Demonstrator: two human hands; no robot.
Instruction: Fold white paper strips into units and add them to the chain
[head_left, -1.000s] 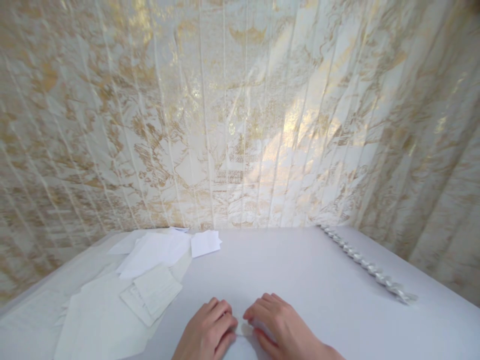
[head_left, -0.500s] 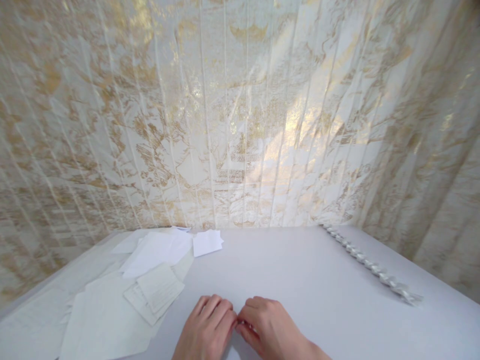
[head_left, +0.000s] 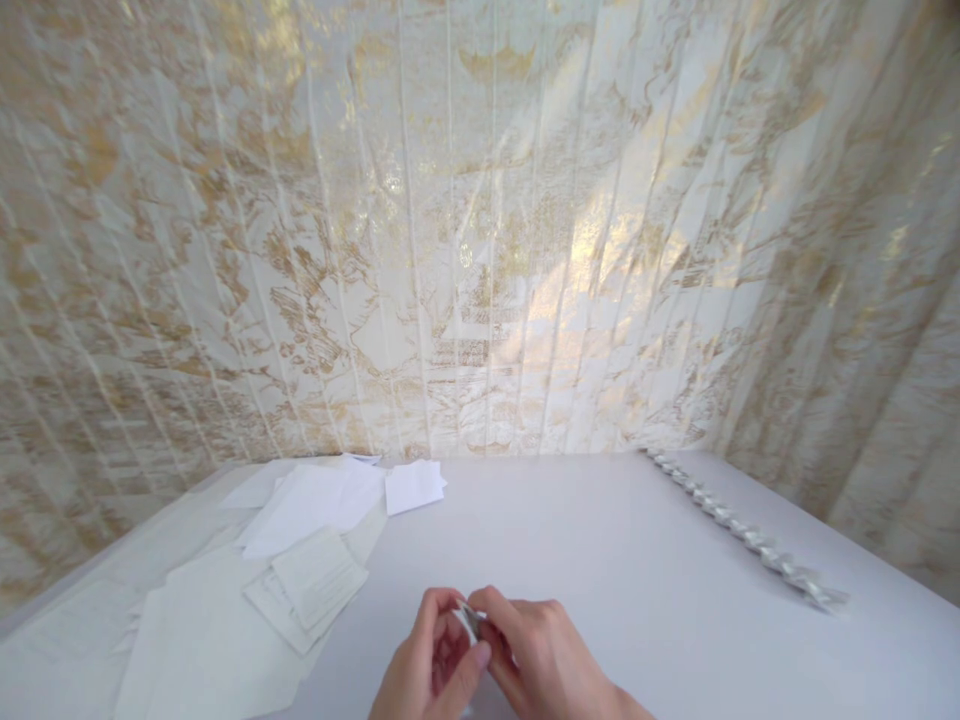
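Observation:
My left hand [head_left: 439, 660] and my right hand [head_left: 536, 650] meet at the lower middle of the head view, just above the white table. Between their fingertips is a small folded piece of paper [head_left: 470, 618], white with a darker grey side. My left fingers curl round it with the thumb pressed at its lower edge. The fingers of my right hand pinch it from the other side. Most of the paper is hidden behind the fingers.
A zigzag chain of folded paper [head_left: 750, 540] runs along the right of the table [head_left: 570, 530]. On the left lie large white sheets [head_left: 210, 630], a small stack of lined slips [head_left: 319, 580] and a little pile of white paper [head_left: 415, 487]. A patterned curtain [head_left: 480, 230] hangs behind.
My left hand has rolled from back-up to show its palm side and thumb. My right fingers have lifted slightly, and the small folded paper between the hands has come into view.

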